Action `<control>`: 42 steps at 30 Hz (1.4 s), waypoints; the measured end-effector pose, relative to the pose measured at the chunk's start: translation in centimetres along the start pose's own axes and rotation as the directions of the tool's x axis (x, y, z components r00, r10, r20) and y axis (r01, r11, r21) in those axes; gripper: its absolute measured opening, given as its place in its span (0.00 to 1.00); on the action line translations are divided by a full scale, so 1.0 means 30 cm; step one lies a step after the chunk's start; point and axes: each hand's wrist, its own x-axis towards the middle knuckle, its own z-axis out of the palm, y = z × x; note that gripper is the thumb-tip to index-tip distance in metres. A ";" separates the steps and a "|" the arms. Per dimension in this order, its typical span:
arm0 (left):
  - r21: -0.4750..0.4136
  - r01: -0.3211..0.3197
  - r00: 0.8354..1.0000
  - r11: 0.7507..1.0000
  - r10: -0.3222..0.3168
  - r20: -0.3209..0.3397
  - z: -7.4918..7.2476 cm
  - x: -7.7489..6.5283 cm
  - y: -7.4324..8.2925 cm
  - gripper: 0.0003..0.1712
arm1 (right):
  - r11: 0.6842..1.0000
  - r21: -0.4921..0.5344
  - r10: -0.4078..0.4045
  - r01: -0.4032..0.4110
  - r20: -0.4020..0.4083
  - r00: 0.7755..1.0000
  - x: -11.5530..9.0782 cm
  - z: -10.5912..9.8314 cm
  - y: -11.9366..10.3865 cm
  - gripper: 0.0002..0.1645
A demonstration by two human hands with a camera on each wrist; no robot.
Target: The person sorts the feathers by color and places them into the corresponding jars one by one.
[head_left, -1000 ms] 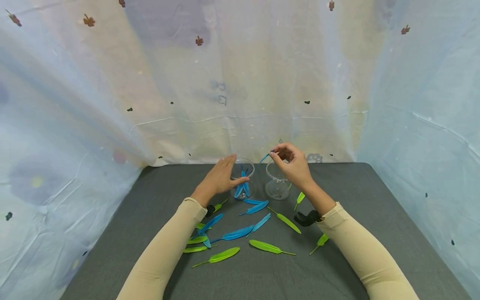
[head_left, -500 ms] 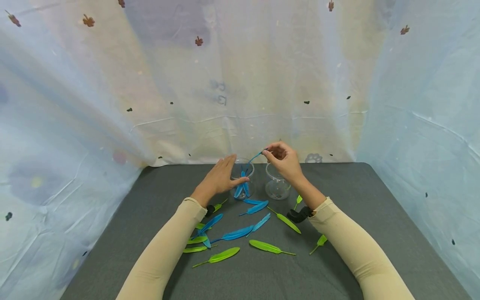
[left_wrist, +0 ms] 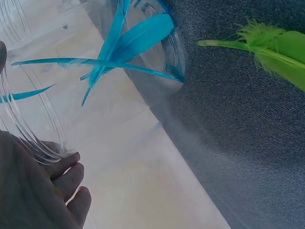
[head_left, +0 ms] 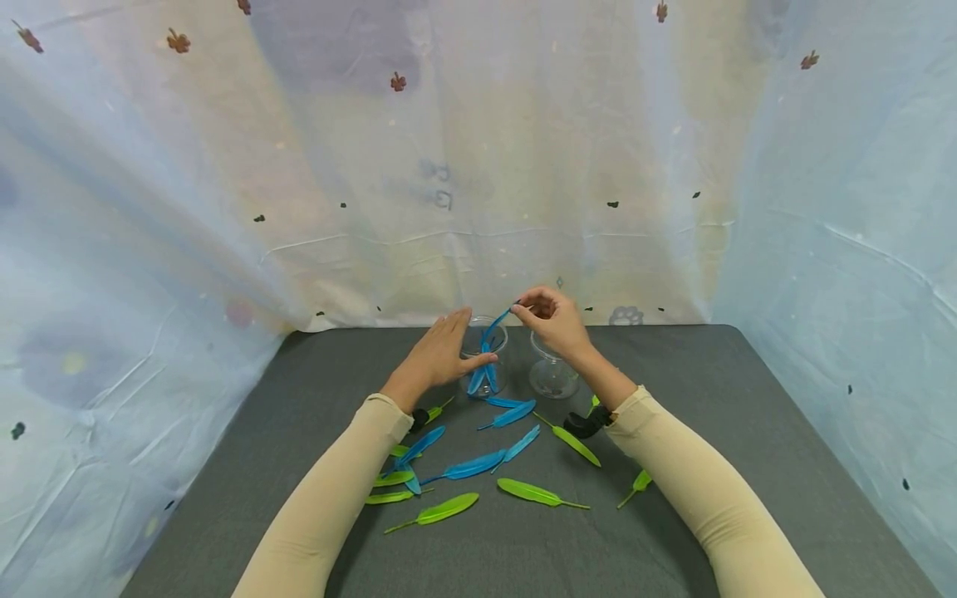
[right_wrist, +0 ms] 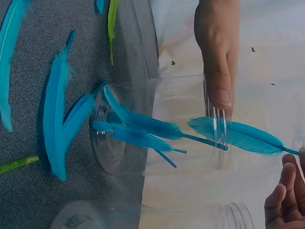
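In the head view my left hand (head_left: 439, 355) holds a clear jar (right_wrist: 157, 98) near its rim, fingers on one side and thumb on the other. My right hand (head_left: 555, 325) pinches a blue feather (right_wrist: 255, 137) by its quill end, above and to the right of that jar. The right wrist view has the feather's broad tip inside the jar's mouth and the rest outside. Several blue feathers (right_wrist: 143, 125) stand inside the jar, quills up. Beside it on the right is a second clear jar (head_left: 553, 379), below my right hand, with no feather visible inside.
Several loose blue feathers (head_left: 471, 465) and green feathers (head_left: 529, 492) lie on the grey cloth-covered table (head_left: 568, 556) in front of the jars. A patterned pale curtain (head_left: 523, 166) hangs behind the table and at both sides.
My right hand has moved left from above the second jar, bringing the blue feather to the left jar and lowering its tip into the mouth. My left hand has stayed in place.
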 end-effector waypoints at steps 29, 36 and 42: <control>-0.019 0.002 1.000 1.000 -0.003 -0.018 0.009 -0.002 0.002 0.66 | 0.991 -0.123 0.058 -0.048 0.083 0.995 0.005 0.035 0.012 0.12; -0.026 -0.002 1.000 1.000 0.001 -0.018 0.007 -0.004 0.000 0.65 | 0.993 -0.107 0.049 -0.040 0.081 0.996 -0.003 0.027 0.015 0.11; -0.024 -0.008 1.000 1.000 0.007 -0.018 0.006 -0.004 -0.002 0.65 | 0.995 -0.103 0.014 -0.007 0.066 0.998 -0.029 0.014 -0.009 0.12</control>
